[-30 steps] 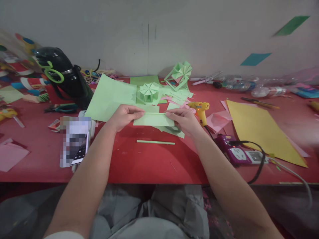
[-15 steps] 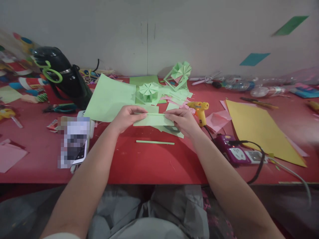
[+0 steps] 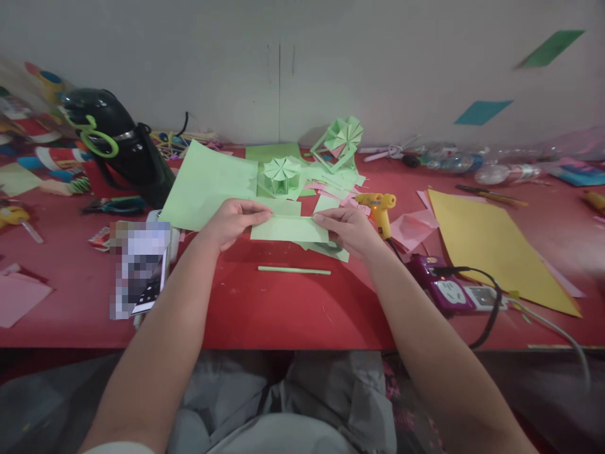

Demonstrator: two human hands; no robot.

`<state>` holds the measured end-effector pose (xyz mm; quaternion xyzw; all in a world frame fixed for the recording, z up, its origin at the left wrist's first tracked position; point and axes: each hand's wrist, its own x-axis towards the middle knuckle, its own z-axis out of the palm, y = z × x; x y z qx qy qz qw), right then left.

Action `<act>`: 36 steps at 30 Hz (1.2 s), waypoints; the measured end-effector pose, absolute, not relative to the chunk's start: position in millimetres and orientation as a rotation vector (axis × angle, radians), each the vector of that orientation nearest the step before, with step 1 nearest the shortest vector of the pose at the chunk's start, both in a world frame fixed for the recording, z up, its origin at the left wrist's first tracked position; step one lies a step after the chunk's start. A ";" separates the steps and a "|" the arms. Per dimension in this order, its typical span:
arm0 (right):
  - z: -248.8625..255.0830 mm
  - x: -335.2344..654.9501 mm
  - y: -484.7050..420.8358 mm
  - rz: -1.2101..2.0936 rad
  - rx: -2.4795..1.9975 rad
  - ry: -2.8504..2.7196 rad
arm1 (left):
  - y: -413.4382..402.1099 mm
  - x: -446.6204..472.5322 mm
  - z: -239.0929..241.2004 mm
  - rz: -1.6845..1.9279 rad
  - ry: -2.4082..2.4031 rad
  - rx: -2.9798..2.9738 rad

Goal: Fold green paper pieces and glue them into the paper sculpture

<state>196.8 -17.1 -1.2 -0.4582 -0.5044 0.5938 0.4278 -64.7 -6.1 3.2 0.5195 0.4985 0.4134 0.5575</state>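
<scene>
Between my two hands a light green paper strip (image 3: 289, 229) is held up, its upper edge pinched at both ends. My left hand (image 3: 236, 222) has thumb and fingers closed on the upper left corner. At the upper right corner my right hand (image 3: 348, 228) pinches the same strip. Below, on the red table, lies a thin rolled green paper stick (image 3: 293, 270). Behind the strip stands a folded green paper piece with a pleated, wheel-like top (image 3: 282, 175). A similar pleated piece on a paper frame (image 3: 344, 140) is farther back.
A yellow glue gun (image 3: 382, 211) stands right of my right hand, its cord near a purple power strip (image 3: 437, 290). Yellow paper sheets (image 3: 496, 252) lie at right. On the left are a phone (image 3: 150, 290), a large green sheet (image 3: 212, 186) and a black flask (image 3: 118, 139).
My left hand has shifted slightly left along the strip's upper edge. The strip has tilted a little, showing more of its face. My right hand stays nearly in place.
</scene>
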 end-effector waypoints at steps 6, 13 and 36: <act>-3.6 201.2 -13.8 1.454 -1.157 -1.267 | -6.2 -64.5 4.0 1.005 1.155 1.098; -2.8 200.7 -14.4 1.512 -1.123 -1.267 | -5.5 -67.6 5.3 1.019 1.135 1.133; -6.0 195.6 -13.8 1.409 -1.180 -1.245 | -5.1 -68.5 0.4 0.853 1.184 1.484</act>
